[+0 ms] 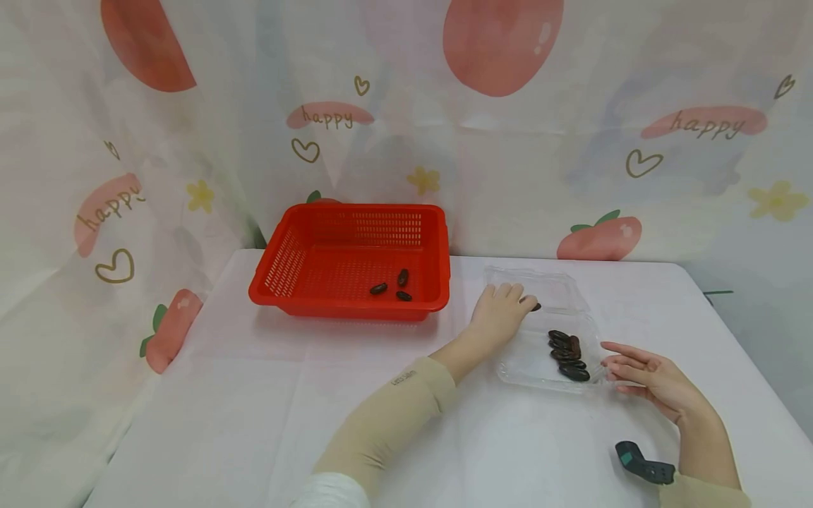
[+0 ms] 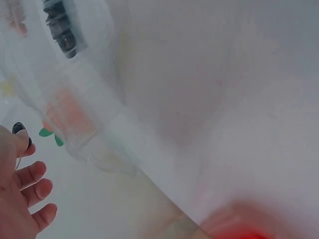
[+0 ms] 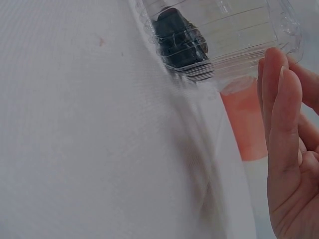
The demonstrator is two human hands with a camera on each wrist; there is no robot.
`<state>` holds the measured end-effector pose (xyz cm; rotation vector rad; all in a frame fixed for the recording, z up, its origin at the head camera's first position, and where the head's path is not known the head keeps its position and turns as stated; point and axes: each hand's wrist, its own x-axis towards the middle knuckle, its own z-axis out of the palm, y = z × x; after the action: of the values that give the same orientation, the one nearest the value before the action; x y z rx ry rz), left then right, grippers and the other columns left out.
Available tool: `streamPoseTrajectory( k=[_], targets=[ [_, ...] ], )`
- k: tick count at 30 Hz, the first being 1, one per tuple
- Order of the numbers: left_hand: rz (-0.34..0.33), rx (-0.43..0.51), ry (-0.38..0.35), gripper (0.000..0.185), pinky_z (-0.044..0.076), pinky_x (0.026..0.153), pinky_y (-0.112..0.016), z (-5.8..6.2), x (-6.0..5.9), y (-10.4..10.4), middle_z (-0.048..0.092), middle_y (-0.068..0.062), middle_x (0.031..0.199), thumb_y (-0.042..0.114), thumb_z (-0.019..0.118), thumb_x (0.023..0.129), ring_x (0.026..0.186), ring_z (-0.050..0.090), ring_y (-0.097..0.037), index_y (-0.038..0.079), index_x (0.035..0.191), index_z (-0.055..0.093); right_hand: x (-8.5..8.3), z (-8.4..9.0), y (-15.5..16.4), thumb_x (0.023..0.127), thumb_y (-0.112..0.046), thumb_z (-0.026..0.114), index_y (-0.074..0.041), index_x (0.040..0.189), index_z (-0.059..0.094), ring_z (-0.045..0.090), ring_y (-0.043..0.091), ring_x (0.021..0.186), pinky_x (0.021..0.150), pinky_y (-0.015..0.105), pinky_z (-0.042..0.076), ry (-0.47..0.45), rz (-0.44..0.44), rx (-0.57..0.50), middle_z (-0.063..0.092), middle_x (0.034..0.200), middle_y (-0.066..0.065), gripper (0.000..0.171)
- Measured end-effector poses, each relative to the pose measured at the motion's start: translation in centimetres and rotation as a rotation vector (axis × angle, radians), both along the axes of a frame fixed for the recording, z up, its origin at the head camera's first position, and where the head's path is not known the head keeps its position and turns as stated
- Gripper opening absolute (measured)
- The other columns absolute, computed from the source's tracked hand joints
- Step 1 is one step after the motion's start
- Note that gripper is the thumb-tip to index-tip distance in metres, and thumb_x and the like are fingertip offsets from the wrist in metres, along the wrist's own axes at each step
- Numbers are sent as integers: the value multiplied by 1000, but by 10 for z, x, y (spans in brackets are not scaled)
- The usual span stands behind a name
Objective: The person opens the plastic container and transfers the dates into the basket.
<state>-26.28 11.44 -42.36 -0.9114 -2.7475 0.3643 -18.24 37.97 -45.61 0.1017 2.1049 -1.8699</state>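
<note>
My left hand pinches a dark date above the clear plastic box. In the left wrist view that date shows between thumb and fingertip, the other fingers spread. The clear box lies with its lid folded back toward the wall. Several dark brown dates are bunched in the box's right half. At the box's right side is my right hand, fingers fairly straight. In the right wrist view its fingertips come up against the box edge.
A red plastic basket with slotted sides stands at the back left of the white table. Three dates lie inside it, toward its right front. A patterned curtain hangs behind the table. A dark strapped device sits by my right wrist.
</note>
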Motion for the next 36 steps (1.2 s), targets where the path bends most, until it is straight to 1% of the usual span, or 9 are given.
streamPoseTrajectory(
  k=[6, 10, 13, 17, 19, 21, 27, 30, 36],
  targets=[
    [32, 34, -26, 28, 33, 82, -25, 19, -5, -21, 44, 7, 113, 26, 47, 95, 106, 41, -10, 33, 122, 41, 0, 1, -1, 91, -11, 56, -41, 101, 61, 63, 7, 79, 67, 26, 52, -3, -4, 4, 65, 92, -14, 32],
    [48, 58, 2, 31, 35, 85, -27, 30, -10, -36, 45, 6, 115, 23, 48, 94, 107, 42, -11, 32, 124, 42, -1, 1, -1, 90, -14, 58, -43, 100, 61, 63, 7, 79, 67, 26, 52, -16, -9, 24, 65, 91, -15, 31],
    [70, 65, 29, 31, 35, 85, -28, 34, -15, -50, 46, 6, 112, 21, 48, 94, 104, 44, -12, 31, 122, 42, -1, 1, -1, 90, -15, 58, -43, 101, 60, 63, 7, 79, 68, 26, 52, -15, -6, 28, 65, 91, -15, 30],
    [118, 63, 34, 32, 33, 83, -28, 35, -24, -70, 44, 4, 111, 21, 51, 92, 102, 42, -13, 30, 121, 41, -1, 1, 0, 91, -13, 57, -42, 103, 60, 63, 7, 79, 67, 26, 52, 1, 0, 25, 65, 92, -15, 32],
    [151, 83, 27, 35, 32, 82, -29, 35, -27, -81, 44, 3, 113, 21, 53, 91, 103, 40, -14, 29, 123, 41, 0, 0, 1, 90, -13, 57, -42, 103, 61, 63, 8, 79, 67, 26, 52, 1, 4, 15, 65, 92, -14, 32],
    [185, 121, 29, 34, 33, 82, -30, 34, -31, -93, 44, 2, 113, 24, 54, 91, 101, 40, -15, 28, 122, 42, 1, -1, 1, 90, -12, 57, -42, 102, 61, 64, 8, 79, 67, 26, 52, -1, -1, 10, 66, 92, -13, 33],
    [267, 263, 39, 25, 36, 81, -33, 30, -43, -132, 47, -2, 110, 29, 48, 94, 98, 43, -18, 25, 119, 47, 2, -4, 2, 90, -12, 57, -41, 103, 62, 64, 7, 79, 67, 26, 52, 10, -6, 3, 65, 91, -14, 33],
    [315, 285, 18, 26, 37, 81, -34, 29, -49, -150, 47, -3, 110, 31, 46, 95, 97, 42, -20, 24, 120, 47, 1, -4, 2, 90, -12, 57, -42, 103, 61, 64, 7, 79, 67, 25, 52, 15, -5, 11, 66, 91, -14, 32],
    [401, 302, -53, 28, 35, 84, -37, 26, -60, -181, 44, -6, 111, 32, 40, 97, 97, 41, -23, 20, 121, 46, 1, -4, 1, 90, -12, 57, -42, 102, 61, 64, 7, 79, 67, 26, 52, 16, -3, 10, 66, 91, -14, 33]
  ],
)
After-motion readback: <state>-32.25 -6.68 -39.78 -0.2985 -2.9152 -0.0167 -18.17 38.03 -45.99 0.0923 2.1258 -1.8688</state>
